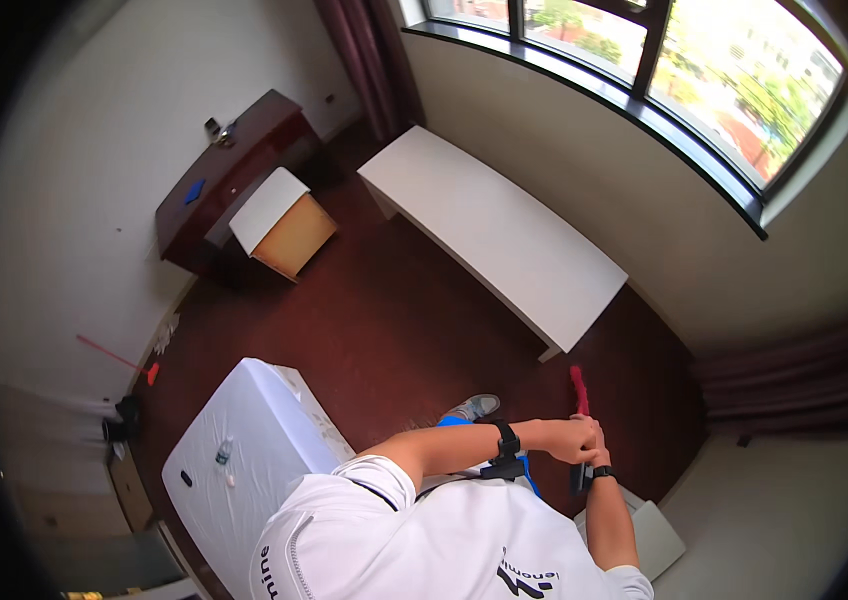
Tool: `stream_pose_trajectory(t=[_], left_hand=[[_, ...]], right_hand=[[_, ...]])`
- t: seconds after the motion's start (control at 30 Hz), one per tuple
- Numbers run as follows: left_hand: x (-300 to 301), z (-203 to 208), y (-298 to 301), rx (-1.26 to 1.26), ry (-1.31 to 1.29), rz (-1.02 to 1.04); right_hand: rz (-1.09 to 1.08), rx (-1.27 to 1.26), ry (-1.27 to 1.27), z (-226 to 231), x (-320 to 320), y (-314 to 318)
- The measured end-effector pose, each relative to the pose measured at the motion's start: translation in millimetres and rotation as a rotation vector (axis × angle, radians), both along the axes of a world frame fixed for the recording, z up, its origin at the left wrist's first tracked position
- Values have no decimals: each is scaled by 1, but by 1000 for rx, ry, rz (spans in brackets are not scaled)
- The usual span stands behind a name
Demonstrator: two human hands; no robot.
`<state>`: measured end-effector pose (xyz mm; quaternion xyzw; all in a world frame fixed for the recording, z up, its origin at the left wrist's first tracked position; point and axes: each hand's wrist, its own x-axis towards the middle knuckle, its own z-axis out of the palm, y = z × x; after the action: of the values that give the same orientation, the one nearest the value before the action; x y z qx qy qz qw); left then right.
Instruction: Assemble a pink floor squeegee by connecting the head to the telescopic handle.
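Both of my arms reach to the lower right and come together there. My left hand [570, 440] is closed, crossing over in front of my body, with a dark band on its wrist. Pressed close against it is my right hand [600, 454], also closed and partly covered. A narrow red stick-like thing [579, 385] sticks out beyond the hands toward the white table. Its kind is unclear, and the fingers hide its near part. Just below the hands a dark grey object [578, 478] shows in part; I cannot tell whether it belongs to the red thing.
Ahead, a long white table [494, 225] stands below the window. A white-topped stool [279, 215] sits by a dark desk [234, 170]. To my left is a plastic-covered mattress [244, 430] with a clear bottle [225, 450]. A white box-like piece [656, 540] stands beside my right forearm.
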<state>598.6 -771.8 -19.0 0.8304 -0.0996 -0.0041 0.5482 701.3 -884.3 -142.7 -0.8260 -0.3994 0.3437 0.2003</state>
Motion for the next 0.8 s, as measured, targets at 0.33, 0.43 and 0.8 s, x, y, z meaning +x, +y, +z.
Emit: stream_pose_trajectory(t=[0.33,0.43,0.8], left_hand=[[-42,18,23,45,57,359],[-60,20,56,58,154,432],[-186,73,184,166,63,655]], right_hand=[[646,-134,18,40,-14,81],[718,-81,37,48,-33,123],[881,121,193,71,-154,288]])
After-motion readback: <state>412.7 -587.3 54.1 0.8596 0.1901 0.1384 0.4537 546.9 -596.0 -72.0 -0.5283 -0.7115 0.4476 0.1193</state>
